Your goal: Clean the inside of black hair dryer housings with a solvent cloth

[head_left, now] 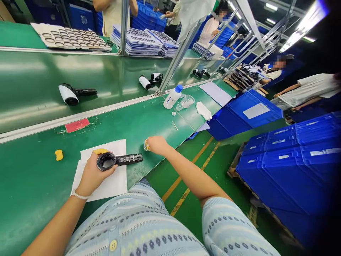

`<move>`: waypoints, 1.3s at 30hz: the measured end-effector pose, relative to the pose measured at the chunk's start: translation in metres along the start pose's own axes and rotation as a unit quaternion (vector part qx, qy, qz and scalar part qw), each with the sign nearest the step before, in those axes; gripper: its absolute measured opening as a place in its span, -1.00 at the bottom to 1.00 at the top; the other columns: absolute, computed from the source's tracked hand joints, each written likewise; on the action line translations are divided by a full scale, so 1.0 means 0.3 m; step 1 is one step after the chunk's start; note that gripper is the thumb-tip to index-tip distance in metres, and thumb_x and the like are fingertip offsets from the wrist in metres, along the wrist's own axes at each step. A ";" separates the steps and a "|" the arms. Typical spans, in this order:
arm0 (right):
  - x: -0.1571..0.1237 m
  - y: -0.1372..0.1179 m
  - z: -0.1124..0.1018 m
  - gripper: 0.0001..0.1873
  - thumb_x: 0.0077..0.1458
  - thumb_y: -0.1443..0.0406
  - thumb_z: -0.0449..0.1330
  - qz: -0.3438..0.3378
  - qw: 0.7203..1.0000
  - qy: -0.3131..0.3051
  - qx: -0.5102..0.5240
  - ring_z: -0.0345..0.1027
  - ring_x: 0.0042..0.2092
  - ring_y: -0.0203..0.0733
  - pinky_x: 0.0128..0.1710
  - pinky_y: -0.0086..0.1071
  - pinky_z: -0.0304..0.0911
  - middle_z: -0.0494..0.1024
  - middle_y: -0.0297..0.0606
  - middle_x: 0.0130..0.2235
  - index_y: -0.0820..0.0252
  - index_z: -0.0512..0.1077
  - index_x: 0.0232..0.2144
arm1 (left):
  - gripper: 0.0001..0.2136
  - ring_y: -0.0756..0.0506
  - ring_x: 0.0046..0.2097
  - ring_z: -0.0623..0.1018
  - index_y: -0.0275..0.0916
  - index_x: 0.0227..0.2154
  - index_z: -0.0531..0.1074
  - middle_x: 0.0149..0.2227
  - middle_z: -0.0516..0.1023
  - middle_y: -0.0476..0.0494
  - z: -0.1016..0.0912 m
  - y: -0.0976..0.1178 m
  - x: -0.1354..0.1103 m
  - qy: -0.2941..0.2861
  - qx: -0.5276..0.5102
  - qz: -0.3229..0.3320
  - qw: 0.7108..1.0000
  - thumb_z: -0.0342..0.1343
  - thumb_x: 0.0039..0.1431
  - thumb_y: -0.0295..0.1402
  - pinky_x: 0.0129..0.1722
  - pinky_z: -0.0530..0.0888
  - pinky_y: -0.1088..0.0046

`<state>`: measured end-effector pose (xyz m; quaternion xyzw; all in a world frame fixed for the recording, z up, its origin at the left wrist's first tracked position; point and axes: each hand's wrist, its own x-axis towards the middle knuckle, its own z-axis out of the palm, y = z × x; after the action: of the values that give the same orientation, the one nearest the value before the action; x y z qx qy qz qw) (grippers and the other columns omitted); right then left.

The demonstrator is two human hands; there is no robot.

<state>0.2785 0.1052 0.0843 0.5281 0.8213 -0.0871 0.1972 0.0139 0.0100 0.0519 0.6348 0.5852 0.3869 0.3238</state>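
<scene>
My left hand (92,176) is closed around the round end of a black hair dryer housing (129,159), its handle pointing right. Something yellow covers a fingertip behind the ring. Under that hand lies a white sheet of paper (117,183). Close to the table's front edge, my right hand (157,145) has its fingers bent together at a small clear cup (146,145). Yellow shows at those fingertips; whatever they pinch is hidden. Left of the paper lies a small yellow piece (59,155).
A white bottle with a blue cap (173,96), a clear beaker (188,101), a cotton swab (174,125) and a white cloth (204,111) lie farther right. White-and-black hair dryers (69,95) rest on the belt (114,78) behind. Blue crates (293,167) stand on the floor to the right.
</scene>
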 end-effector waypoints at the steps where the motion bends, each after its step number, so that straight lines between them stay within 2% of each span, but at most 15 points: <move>1: 0.006 -0.004 -0.003 -0.75 0.01 0.47 0.07 -0.002 1.000 -0.009 -0.013 0.44 -0.20 -0.11 -0.34 -0.41 0.18 0.55 -0.13 -0.19 0.20 0.49 -0.29 | -0.54 -0.21 -0.08 0.52 -0.17 -0.13 0.25 -0.13 0.50 -0.14 0.000 -0.001 0.002 -0.002 0.004 0.006 1.000 0.23 -0.07 -0.13 -0.07 0.45 0.21; 5: 0.007 -0.008 -0.027 -0.75 0.01 0.48 0.06 -0.003 0.999 -0.027 -0.047 0.44 -0.21 -0.10 -0.37 -0.42 0.14 0.56 -0.12 -0.20 0.22 0.49 -0.30 | -0.53 -0.25 -0.05 0.50 -0.15 -0.07 0.29 -0.11 0.53 -0.15 -0.002 -0.013 0.004 -0.014 0.065 0.023 0.998 0.21 -0.05 -0.14 0.05 0.34 0.09; 9: -0.044 -0.021 -0.080 -0.77 0.03 0.46 0.06 0.000 0.998 -0.012 -0.058 0.44 -0.27 -0.10 -0.45 -0.41 0.05 0.55 -0.12 -0.23 0.23 0.49 -0.30 | -0.53 -0.29 -0.02 0.47 -0.15 -0.13 0.36 -0.09 0.54 -0.17 -0.008 -0.011 -0.001 -0.025 0.108 0.027 0.993 0.28 -0.11 -0.11 0.12 0.21 -0.01; 12: -0.100 -0.077 -0.115 -0.76 0.09 0.40 0.05 -0.014 0.998 0.059 -0.022 0.40 -0.33 -0.16 -0.47 -0.41 0.00 0.52 -0.17 -0.25 0.19 0.47 -0.23 | -0.53 -0.28 -0.02 0.46 -0.16 -0.16 0.38 -0.15 0.55 -0.15 -0.003 0.002 -0.009 -0.036 0.107 0.023 0.993 0.30 -0.14 -0.10 0.17 0.12 -0.04; 14: -0.126 -0.142 -0.119 -0.79 0.11 0.35 0.07 -0.091 0.984 0.145 0.057 0.36 -0.34 -0.22 -0.44 -0.43 0.03 0.50 -0.23 -0.30 0.16 0.46 -0.23 | -0.56 -0.26 -0.02 0.46 -0.17 -0.18 0.39 -0.17 0.54 -0.15 0.007 0.011 -0.015 -0.034 0.108 0.020 0.993 0.29 -0.13 -0.12 0.18 0.10 -0.03; 16: -0.131 -0.217 -0.105 -0.83 0.11 0.32 0.10 -0.202 0.946 0.213 0.136 0.31 -0.36 -0.27 -0.41 -0.46 0.06 0.47 -0.27 -0.36 0.16 0.45 -0.25 | -0.57 -0.26 0.01 0.43 -0.18 -0.18 0.40 -0.15 0.53 -0.17 0.019 0.018 -0.019 -0.024 0.105 0.019 0.994 0.28 -0.14 -0.14 0.17 0.12 -0.01; 18: -0.117 -0.287 -0.084 -0.87 0.11 0.31 0.10 -0.281 0.915 0.240 0.164 0.26 -0.40 -0.30 -0.42 -0.47 0.03 0.44 -0.30 -0.41 0.19 0.43 -0.30 | -0.56 -0.28 0.04 0.40 -0.17 -0.17 0.41 -0.12 0.52 -0.18 0.028 0.021 -0.022 -0.019 0.102 0.013 0.994 0.29 -0.17 -0.18 0.16 0.15 0.01; 20: -0.092 -0.336 -0.067 -0.91 0.09 0.33 0.10 -0.305 0.907 0.245 0.157 0.20 -0.44 -0.31 -0.45 -0.45 -0.04 0.40 -0.31 -0.44 0.20 0.40 -0.38 | -0.56 -0.30 0.07 0.38 -0.17 -0.17 0.41 -0.12 0.52 -0.18 0.033 0.021 -0.023 -0.024 0.104 0.003 0.994 0.29 -0.19 -0.20 0.15 0.16 0.00; 25: -0.062 -0.365 -0.080 -0.94 0.04 0.36 0.10 -0.317 0.912 0.218 0.140 0.15 -0.45 -0.32 -0.47 -0.43 -0.12 0.39 -0.33 -0.46 0.21 0.37 -0.45 | -0.58 -0.29 0.08 0.37 -0.19 -0.21 0.40 -0.15 0.52 -0.18 0.032 0.017 -0.023 -0.037 0.106 -0.002 0.994 0.26 -0.20 -0.20 0.17 0.13 0.01; 31: -0.087 -0.354 -0.131 -0.92 0.05 0.36 0.11 -0.319 0.931 0.110 0.139 0.19 -0.40 -0.30 -0.47 -0.44 -0.14 0.44 -0.29 -0.41 0.23 0.41 -0.40 | -0.58 -0.28 0.08 0.36 -0.16 -0.17 0.39 -0.17 0.52 -0.13 0.036 0.019 -0.022 -0.043 0.097 0.006 0.994 0.23 -0.17 -0.18 0.19 0.07 0.00; 36: -0.077 -0.373 -0.170 -0.90 0.02 0.38 0.12 -0.275 0.950 0.087 0.120 0.17 -0.40 -0.30 -0.48 -0.43 -0.18 0.44 -0.29 -0.37 0.20 0.42 -0.36 | -0.55 -0.29 0.09 0.35 -0.18 -0.18 0.38 -0.15 0.50 -0.14 0.039 0.018 -0.021 -0.036 0.100 0.000 0.994 0.23 -0.20 -0.16 0.21 0.06 0.03; 39: -0.068 -0.379 -0.200 -0.91 0.00 0.39 0.15 -0.296 0.947 0.035 0.117 0.17 -0.40 -0.30 -0.47 -0.44 -0.17 0.44 -0.31 -0.37 0.20 0.43 -0.37 | -0.55 -0.28 0.09 0.35 -0.15 -0.18 0.38 -0.16 0.49 -0.11 0.039 0.016 -0.019 -0.047 0.102 -0.006 0.994 0.22 -0.20 -0.15 0.21 0.07 0.05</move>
<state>0.1695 0.0609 0.1397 0.2833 0.9312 -0.2182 0.0710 0.0263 0.0042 0.0497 0.6785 0.6095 0.2933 0.2865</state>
